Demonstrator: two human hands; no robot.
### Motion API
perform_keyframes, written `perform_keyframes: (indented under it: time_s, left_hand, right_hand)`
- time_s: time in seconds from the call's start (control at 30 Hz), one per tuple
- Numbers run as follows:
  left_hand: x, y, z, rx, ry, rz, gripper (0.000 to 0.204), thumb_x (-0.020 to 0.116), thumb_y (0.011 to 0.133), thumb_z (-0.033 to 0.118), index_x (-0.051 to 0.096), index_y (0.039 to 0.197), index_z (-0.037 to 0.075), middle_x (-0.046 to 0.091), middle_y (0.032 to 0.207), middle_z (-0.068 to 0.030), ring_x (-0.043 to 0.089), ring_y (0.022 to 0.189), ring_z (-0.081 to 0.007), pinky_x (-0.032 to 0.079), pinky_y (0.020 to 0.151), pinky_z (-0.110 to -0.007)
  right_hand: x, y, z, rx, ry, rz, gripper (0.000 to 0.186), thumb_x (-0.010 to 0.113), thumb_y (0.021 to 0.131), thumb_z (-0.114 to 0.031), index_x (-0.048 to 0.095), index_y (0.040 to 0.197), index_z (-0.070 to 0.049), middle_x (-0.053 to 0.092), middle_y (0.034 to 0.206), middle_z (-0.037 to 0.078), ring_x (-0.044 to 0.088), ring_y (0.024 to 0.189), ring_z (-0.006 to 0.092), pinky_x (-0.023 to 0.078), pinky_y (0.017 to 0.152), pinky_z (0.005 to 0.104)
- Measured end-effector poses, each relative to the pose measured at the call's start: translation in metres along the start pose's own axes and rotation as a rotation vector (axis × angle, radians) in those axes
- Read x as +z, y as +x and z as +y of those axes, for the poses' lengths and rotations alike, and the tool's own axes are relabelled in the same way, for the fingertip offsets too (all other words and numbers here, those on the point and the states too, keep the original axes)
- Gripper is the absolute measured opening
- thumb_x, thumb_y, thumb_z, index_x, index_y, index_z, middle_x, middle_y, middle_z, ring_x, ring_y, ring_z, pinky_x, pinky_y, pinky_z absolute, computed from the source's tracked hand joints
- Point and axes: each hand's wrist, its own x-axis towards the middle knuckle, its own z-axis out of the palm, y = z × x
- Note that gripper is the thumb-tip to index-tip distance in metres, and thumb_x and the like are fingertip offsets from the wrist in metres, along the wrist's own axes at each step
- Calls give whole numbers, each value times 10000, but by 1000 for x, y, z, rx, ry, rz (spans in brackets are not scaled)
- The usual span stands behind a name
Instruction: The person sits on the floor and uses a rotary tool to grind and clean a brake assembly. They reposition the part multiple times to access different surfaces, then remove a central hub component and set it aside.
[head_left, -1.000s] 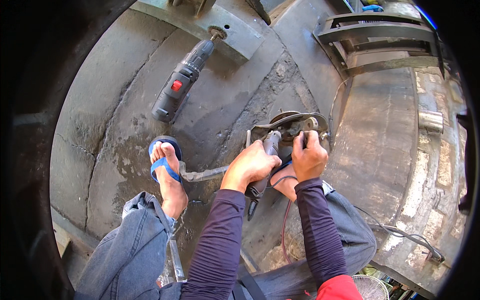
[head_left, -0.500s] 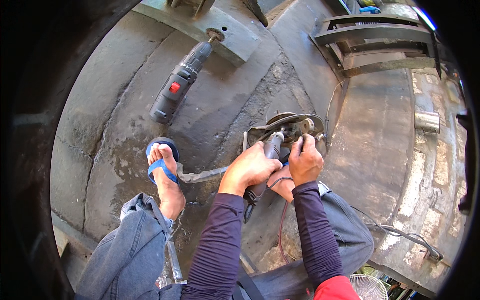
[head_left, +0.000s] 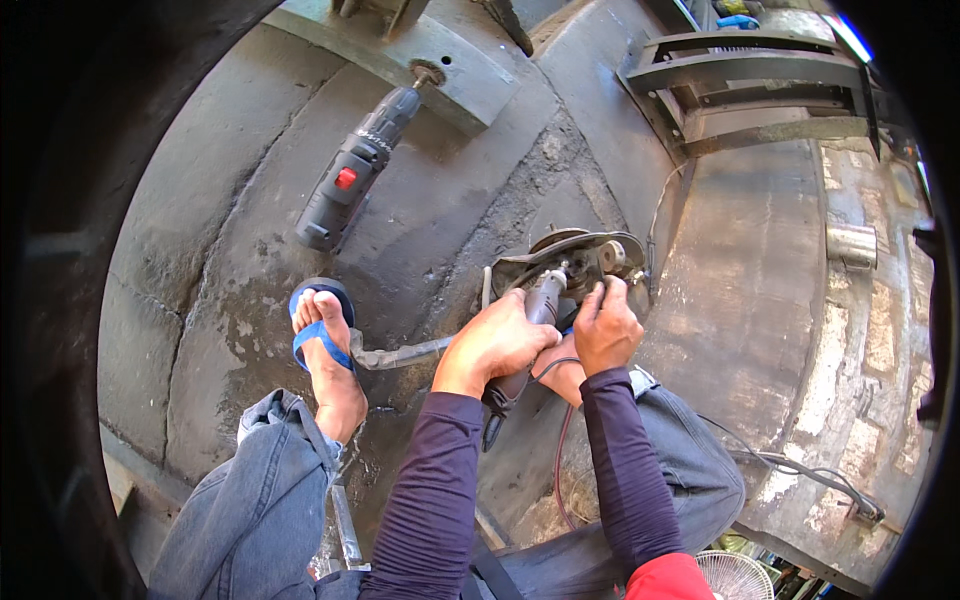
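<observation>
My left hand (head_left: pixel 497 343) is wrapped round a slim grey and black rotary tool (head_left: pixel 543 298). The tool's narrow tip points away from me, at a dirty round metal assembly (head_left: pixel 520 268) on the floor. On the assembly's right side is a round bushing-like piece (head_left: pixel 612 257). My right hand (head_left: pixel 607 330) is closed in a pinch beside that piece, its fingertips at the assembly's near right edge. What the fingers pinch is too small and shaded to make out. A bent metal bar (head_left: pixel 400 355) lies between the assembly and my sandalled left foot.
A black cordless drill (head_left: pixel 345 180) with a round wire brush lies against a steel beam (head_left: pixel 470 95) at the far left. A dark metal frame (head_left: pixel 750 70) stands far right, near a short metal cylinder (head_left: pixel 852 246). Cables (head_left: pixel 815 472) and a fan (head_left: pixel 735 577) are at the near right.
The rotary tool has shifted and tilted slightly in my left hand. My right hand stays pinched by the bushing-like piece, and the whole view has moved a little.
</observation>
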Motion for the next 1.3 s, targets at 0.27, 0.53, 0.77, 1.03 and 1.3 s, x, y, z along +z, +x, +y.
perform_keyframes:
  time_s: [0.27,0.53,0.77,1.03,1.3]
  left_hand:
    - [-1,-3,3,-3,6,5,691,781,793,373,603,1273,-91,708,1136,-277,695,1066,-325,519,929,-413]
    - [-5,-4,1,-29,43,-1,769,795,780,388,581,1323,-113,696,1197,-298,696,1097,-337,517,956,-410]
    - [-5,-2,3,7,70,-11,780,778,784,407,576,1320,-122,686,1221,-304,690,1115,-360,519,955,-417]
    - [-6,-1,-6,-15,68,22,746,792,786,399,591,1277,-125,696,1178,-308,706,1081,-361,529,944,-422]
    - [-8,-4,-6,-60,73,-13,736,774,779,427,605,1266,-99,692,1183,-299,697,1086,-373,523,930,-429]
  right_hand:
    - [0,-5,-4,-24,41,25,123,687,935,-222,611,961,-128,687,684,120,706,618,316,541,546,450]
    - [13,1,-15,32,-44,-176,163,665,948,-246,584,935,-105,687,686,159,708,637,364,552,576,488]
    - [11,9,-22,110,32,-66,151,660,939,-242,604,914,-105,702,733,193,711,684,415,558,611,525]
    - [9,16,-28,174,61,-60,163,690,900,-259,637,896,-104,707,768,220,705,719,449,550,647,560]
    - [8,20,-31,175,60,-132,161,714,873,-255,668,912,-106,707,757,226,704,723,457,556,675,553]
